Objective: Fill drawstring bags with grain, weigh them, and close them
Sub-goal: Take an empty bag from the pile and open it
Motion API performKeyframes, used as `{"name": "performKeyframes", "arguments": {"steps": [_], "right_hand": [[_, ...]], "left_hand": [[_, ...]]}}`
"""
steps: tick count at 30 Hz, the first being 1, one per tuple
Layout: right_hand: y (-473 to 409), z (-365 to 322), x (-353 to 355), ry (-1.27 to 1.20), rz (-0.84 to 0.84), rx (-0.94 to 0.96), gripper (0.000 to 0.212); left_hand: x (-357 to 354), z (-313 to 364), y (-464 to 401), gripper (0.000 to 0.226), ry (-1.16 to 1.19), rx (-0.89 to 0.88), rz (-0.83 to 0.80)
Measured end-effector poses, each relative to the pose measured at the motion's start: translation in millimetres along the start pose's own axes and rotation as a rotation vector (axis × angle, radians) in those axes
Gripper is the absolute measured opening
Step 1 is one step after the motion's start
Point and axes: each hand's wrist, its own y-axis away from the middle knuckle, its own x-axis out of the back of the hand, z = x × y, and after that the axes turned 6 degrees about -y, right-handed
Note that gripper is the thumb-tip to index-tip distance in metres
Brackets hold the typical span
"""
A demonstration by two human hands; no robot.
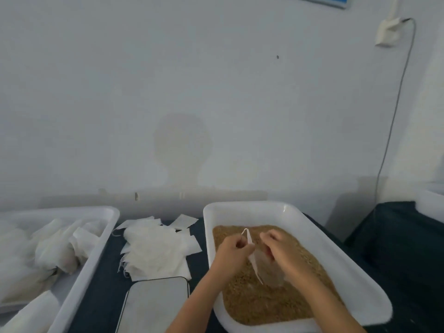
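Bag [266, 267] pinched between both hands' grips, over grain [271, 306].

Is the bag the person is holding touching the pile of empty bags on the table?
Apart. The head view shows the bag over the grain tray, whose wall separates it from the pile.

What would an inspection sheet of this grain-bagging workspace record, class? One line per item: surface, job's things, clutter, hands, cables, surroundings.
Surface: dark table, mostly covered.
Job's things: white tray holding grain; drawstring bag held above the grain; pile of empty bags; flat scale at the near edge.
Clutter: left tray heaped with white bags, contents unclear.
Hands: left hand pinches the drawstring; right hand grips the bag's mouth.
Cables: cable hanging from a wall socket.
Surroundings: pale wall, stained.
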Motion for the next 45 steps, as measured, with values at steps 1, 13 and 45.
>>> {"name": "performKeyframes", "arguments": {"steps": [1,13,45], "right_hand": [[0,5,0,-0.166,-0.069,-0.036,0.034],[-4,12,0,-0.553,-0.325,-0.124,0.017],[-2,18,1,-0.195,-0.061,-0.069,0.030]], "left_hand": [[-3,-1,0,0.025,-0.015,-0.014,-0.021],[-7,-2,0,0.033,0.216,-0.019,-0.137],[-14,-6,5,0.012,-0.612,-0.385,0.105]]}}
